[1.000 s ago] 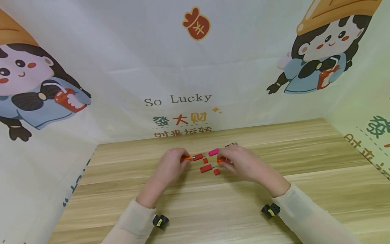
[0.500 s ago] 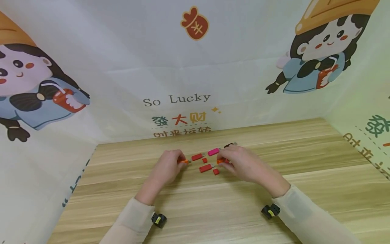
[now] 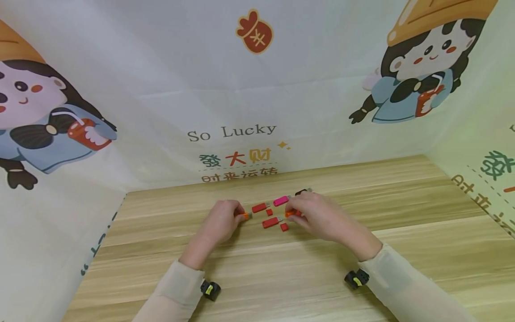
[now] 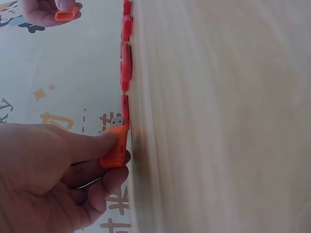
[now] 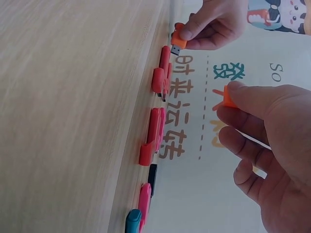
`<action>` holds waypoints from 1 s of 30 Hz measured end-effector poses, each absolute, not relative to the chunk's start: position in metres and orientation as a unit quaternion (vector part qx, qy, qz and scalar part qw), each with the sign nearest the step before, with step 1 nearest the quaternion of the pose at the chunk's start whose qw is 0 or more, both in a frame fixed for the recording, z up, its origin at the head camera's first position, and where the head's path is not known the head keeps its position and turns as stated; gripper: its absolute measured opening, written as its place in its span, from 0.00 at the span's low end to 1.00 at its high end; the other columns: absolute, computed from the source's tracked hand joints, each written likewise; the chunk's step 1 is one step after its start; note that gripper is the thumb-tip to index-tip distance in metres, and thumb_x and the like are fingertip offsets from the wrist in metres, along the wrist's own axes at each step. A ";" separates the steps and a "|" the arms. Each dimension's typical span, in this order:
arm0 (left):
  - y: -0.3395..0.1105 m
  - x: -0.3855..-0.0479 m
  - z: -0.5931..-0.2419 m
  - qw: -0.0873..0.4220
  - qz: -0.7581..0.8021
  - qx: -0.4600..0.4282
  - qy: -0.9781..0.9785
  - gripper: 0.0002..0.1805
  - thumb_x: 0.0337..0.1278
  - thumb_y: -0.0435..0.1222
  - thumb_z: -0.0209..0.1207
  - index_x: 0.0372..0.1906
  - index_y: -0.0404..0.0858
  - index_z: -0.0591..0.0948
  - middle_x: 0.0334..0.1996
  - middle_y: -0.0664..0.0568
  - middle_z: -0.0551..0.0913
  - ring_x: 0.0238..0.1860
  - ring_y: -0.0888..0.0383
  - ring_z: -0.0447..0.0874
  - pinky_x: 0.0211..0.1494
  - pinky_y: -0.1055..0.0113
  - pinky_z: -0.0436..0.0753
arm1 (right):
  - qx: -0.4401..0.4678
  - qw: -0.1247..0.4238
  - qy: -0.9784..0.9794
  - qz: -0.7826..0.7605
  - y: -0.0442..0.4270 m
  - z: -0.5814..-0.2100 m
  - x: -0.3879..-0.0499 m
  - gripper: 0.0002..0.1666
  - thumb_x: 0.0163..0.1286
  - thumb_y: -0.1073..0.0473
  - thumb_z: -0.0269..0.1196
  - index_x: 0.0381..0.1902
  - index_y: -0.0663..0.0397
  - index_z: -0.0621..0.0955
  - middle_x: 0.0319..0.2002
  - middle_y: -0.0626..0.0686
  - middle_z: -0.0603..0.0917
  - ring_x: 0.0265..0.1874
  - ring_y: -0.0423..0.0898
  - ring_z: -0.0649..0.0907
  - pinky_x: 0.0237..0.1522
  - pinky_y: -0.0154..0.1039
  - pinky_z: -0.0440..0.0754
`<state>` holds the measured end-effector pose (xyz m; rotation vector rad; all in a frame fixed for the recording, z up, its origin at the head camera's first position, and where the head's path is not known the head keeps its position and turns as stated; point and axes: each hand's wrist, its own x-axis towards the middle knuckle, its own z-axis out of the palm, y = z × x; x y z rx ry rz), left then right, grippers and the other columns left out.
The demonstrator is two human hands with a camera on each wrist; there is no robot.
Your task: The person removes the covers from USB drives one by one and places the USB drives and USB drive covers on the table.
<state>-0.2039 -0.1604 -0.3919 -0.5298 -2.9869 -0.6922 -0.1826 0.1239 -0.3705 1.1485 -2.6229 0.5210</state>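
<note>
My left hand pinches an orange USB flash drive between thumb and fingers, its bare metal plug exposed. Just above the table, that drive lies left of the nearest red flash drive. My right hand pinches a small orange cap; the left wrist view shows the cap's hollow end. Between the hands lies a second red flash drive, its plug bare like the first one's. Two loose red caps, a far one and a near one, lie beside the drives' plugs.
A pink flash drive and a black one lie behind the right hand's fingers. In the right wrist view a teal piece stands nearest that camera. Printed cloth walls the wooden table at back and sides.
My left hand has drawn slightly left and toward me with the orange flash drive, opening a small gap from the red drive. The right hand holds its cap nearly still.
</note>
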 end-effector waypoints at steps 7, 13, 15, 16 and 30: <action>-0.161 -0.206 -0.394 0.002 -0.223 -0.164 -0.961 0.04 0.69 0.31 0.69 0.36 0.37 0.88 0.32 0.53 0.87 0.34 0.57 0.82 0.43 0.58 0.84 | 0.394 0.116 -0.896 0.172 0.122 -0.370 -0.182 0.08 0.71 0.59 0.74 0.45 0.51 0.88 0.40 0.45 0.88 0.39 0.43 0.84 0.44 0.42 0.85; -0.162 -0.208 -0.396 -0.006 -0.222 -0.159 -0.962 0.04 0.70 0.32 0.69 0.36 0.38 0.89 0.33 0.52 0.86 0.36 0.55 0.82 0.46 0.57 0.84 | 0.393 0.119 -0.897 0.163 0.119 -0.368 -0.181 0.08 0.71 0.58 0.74 0.45 0.51 0.88 0.41 0.45 0.88 0.39 0.44 0.84 0.43 0.41 0.85; -0.163 -0.207 -0.396 -0.010 -0.221 -0.156 -0.963 0.05 0.70 0.32 0.69 0.36 0.37 0.89 0.34 0.51 0.86 0.38 0.55 0.82 0.48 0.56 0.85 | 0.395 0.120 -0.897 0.160 0.118 -0.368 -0.181 0.07 0.71 0.58 0.74 0.45 0.50 0.88 0.41 0.45 0.88 0.40 0.44 0.85 0.43 0.41 0.85; -0.163 -0.207 -0.396 -0.012 -0.220 -0.156 -0.963 0.05 0.70 0.32 0.69 0.36 0.37 0.89 0.35 0.51 0.86 0.39 0.54 0.83 0.48 0.56 0.85 | 0.396 0.119 -0.896 0.159 0.117 -0.368 -0.181 0.07 0.71 0.59 0.74 0.45 0.51 0.88 0.41 0.45 0.88 0.40 0.44 0.85 0.43 0.41 0.85; -0.161 -0.209 -0.396 -0.029 -0.212 -0.155 -0.964 0.06 0.72 0.34 0.67 0.37 0.37 0.90 0.35 0.51 0.85 0.40 0.53 0.83 0.52 0.55 0.85 | 0.399 0.108 -0.896 0.162 0.115 -0.368 -0.181 0.07 0.72 0.59 0.73 0.46 0.52 0.88 0.43 0.47 0.89 0.44 0.46 0.86 0.47 0.43 0.86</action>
